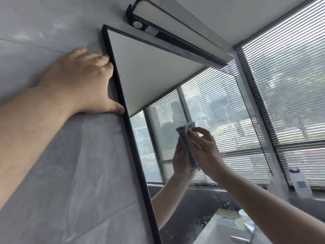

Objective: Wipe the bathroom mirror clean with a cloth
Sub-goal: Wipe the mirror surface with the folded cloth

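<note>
While the right hand pinches the folded cloth against the mirror glass | left hand spread on the wall, fingertips touching the black frame | cloth likely soft, limp, light: best gripped bunched mid-fold.

Mirror: glossy glass, hazy smears and fine droplets toward 5 o'clock. Frame: thin, black, matt, metal-looking. Wall at 9 o'clock: grey stone-look tile, smooth, faint sheen. Cloth: soft pale-grey woven fabric, crumpled. Lamp at 12 o'clock: black matt housing, frosted white diffuser. Blinds at 3 o'clock: thin smooth pale slats. Bottle at 4 o'clock: translucent plastic.
</note>
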Demonstrator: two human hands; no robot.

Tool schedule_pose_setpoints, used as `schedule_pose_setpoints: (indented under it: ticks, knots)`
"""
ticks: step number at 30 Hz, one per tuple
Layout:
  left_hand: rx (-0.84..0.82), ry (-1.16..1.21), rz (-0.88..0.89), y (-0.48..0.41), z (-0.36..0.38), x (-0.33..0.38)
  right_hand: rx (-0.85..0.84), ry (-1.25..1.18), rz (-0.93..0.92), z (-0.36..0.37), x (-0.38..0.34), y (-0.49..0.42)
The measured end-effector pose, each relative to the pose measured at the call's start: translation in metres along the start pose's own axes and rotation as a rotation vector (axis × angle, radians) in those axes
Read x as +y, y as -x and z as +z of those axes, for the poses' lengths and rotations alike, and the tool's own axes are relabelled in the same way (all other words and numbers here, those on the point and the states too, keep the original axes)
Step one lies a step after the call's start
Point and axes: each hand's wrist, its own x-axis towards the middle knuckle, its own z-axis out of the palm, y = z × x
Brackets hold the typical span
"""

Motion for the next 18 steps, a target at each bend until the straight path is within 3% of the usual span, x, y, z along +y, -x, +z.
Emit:
schedule_pose_setpoints:
  ticks: [3,6,8,13,16,18]
  knots:
    - [0.009,0.014,-0.011,-0.001,0.001,-0.001,0.180,0.032,-0.032,-0.001,0.010,-0.020]
    - [0.008,0.039,-0.022,-0.001,0.001,-0.001,0.254,-0.140,0.216,-0.015,0.022,-0.048]
    - [0.040,0.040,-0.015,-0.003,0.003,-0.001,0.264,-0.152,0.277,-0.016,0.029,-0.053]
    - [0.057,0.022,-0.003,-0.005,0.010,-0.003,0.205,0.021,0.064,0.006,-0.024,-0.019]
    - [0.095,-0.014,-0.001,-0.009,0.020,-0.006,0.350,0.116,-0.183,0.022,-0.063,0.003]
    - [0.099,0.031,0.022,-0.013,0.026,-0.009,0.411,0.040,-0.170,0.019,-0.051,-0.011]
